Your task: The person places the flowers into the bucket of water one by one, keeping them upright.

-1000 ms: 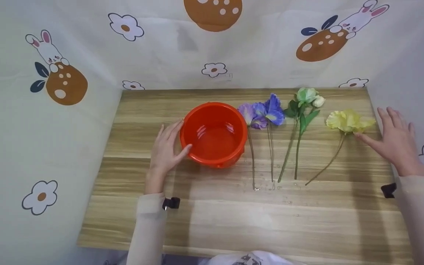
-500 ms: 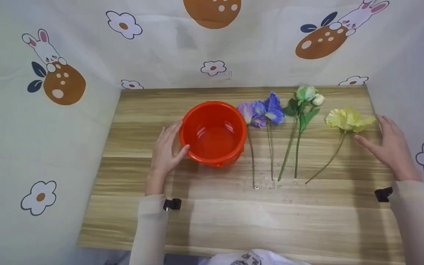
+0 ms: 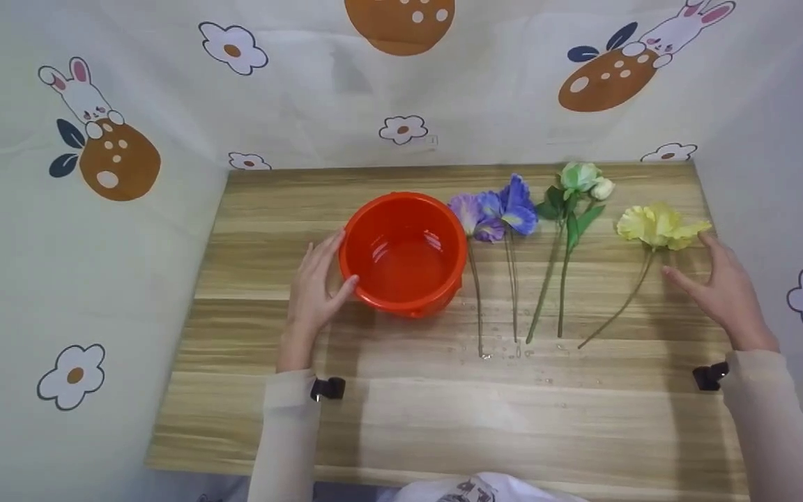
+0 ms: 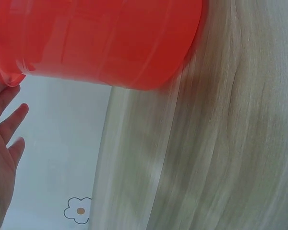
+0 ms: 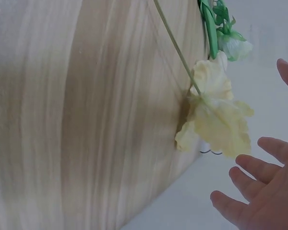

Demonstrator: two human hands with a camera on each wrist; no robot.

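Observation:
A red plastic bucket stands upright left of centre, its inside facing the head camera. My left hand rests at its left rim, fingers straight and thumb at the near side. In the left wrist view those fingertips meet the rim from below. At the right, my right hand hovers with spread fingers beside a yellow artificial flower lying on the table. The right wrist view shows the fingers apart, with nothing between them, and the yellow bloom just past their tips.
Between bucket and yellow flower lie a purple flower, a blue-violet flower and a pale green flower, stems toward me. Small clear droplets dot the wooden table. Printed fabric walls enclose the back and sides.
My right hand has moved left and toward me, from over the table's right edge to beside the yellow flower's near side. The left hand stays at the bucket's rim.

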